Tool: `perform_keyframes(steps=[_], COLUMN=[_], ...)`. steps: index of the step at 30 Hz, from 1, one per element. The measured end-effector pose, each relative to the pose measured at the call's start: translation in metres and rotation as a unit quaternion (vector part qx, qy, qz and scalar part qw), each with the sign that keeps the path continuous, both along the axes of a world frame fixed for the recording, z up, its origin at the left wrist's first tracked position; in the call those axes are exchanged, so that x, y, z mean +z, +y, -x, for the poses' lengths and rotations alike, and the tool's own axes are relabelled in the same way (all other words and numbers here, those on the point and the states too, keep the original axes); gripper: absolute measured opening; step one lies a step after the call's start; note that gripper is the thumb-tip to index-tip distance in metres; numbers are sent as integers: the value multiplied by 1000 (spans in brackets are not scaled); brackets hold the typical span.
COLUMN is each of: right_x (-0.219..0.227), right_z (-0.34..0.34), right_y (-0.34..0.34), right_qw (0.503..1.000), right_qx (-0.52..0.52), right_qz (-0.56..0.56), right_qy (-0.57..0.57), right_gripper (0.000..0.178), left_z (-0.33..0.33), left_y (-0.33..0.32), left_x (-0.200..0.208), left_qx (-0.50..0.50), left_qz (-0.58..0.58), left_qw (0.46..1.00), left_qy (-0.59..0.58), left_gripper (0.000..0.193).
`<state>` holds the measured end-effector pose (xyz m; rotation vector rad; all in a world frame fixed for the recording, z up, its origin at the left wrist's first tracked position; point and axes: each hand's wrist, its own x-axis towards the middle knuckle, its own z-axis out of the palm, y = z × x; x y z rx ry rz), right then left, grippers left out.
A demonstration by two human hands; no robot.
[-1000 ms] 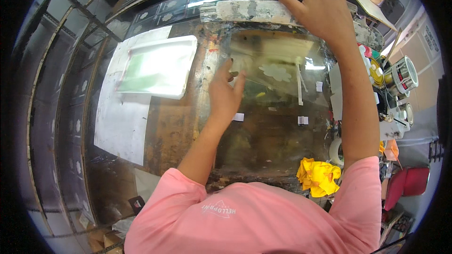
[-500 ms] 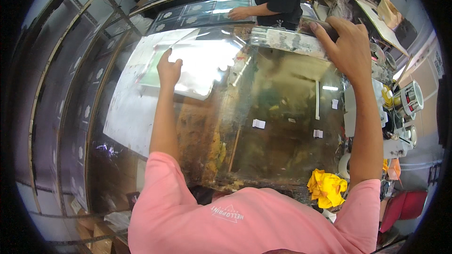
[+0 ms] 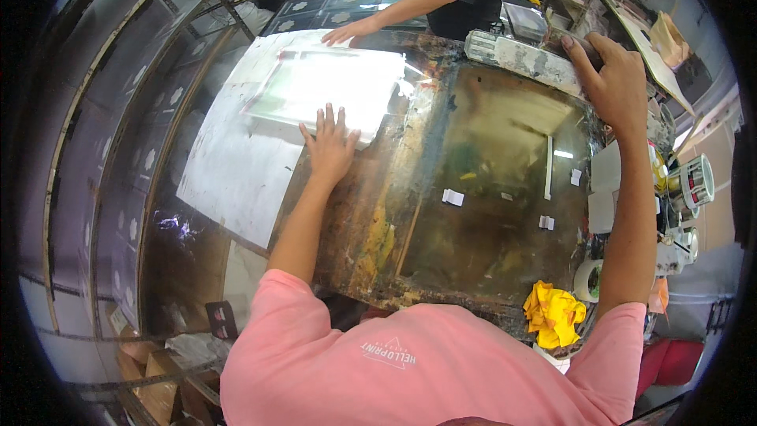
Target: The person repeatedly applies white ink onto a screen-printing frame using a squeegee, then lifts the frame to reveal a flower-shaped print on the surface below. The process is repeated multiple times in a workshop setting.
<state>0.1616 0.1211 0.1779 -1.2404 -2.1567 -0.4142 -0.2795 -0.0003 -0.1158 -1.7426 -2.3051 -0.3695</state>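
My left hand (image 3: 330,146) lies with fingers spread on the near edge of a glossy, pale sheet stack (image 3: 331,91), whose middle is washed out by glare. Under the stack is a large white paper (image 3: 225,158) on the worn table. At the far right, my right hand (image 3: 611,79) is closed around the dark end of a thick bar (image 3: 520,59) smeared with white and grey paint. Below that bar lies a glassy, olive-brown panel (image 3: 489,158), with small white tabs (image 3: 453,197) and a narrow white strip (image 3: 549,167) on it.
A co-worker's hand (image 3: 351,31) reaches to the far edge of the sheets. A crumpled yellow cloth (image 3: 553,314) sits at the near right corner. Paint tubs (image 3: 694,181) crowd the right side. Metal racks (image 3: 118,150) with patterned sheets stand at left.
My left hand has gone from pinching the sheet's left side to lying spread at its near edge. The co-worker's hand has come to the far edge. My right hand keeps its grip.
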Motion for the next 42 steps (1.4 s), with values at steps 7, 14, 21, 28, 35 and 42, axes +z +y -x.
perform_keyframes(steps=[7, 14, 21, 28, 35, 42], right_x=[-13, -9, 3, -7, -2, 5], right_z=[-6, -8, -5, -8, -11, -7], right_y=[1, 12, 10, 5, 20, 31], right_qw=[999, 999, 998, 998, 998, 997], right_qx=[17, 24, 33, 45, 43, 29], right_qz=[-40, -46, -37, -49, -51, -73], right_qy=[3, 6, 35, 22, 11, -5], right_gripper=[55, 61, 63, 63, 63, 65], left_z=[14, -53, -211, -295, -351, -359], left_y=[18, 9, 7, 18, 15, 5], left_x=[50, 99, 46, 17, 11, 11], left_qx=[32, -109, -165, -288, -292, -300], left_qz=[50, 128, 112, 119, 67, 52], left_qw=[998, 976, 979, 946, 952, 951], left_qy=[19, 138, -46, -89, -67, -50], left_gripper=[55, 51, 85, 125, 122, 119])
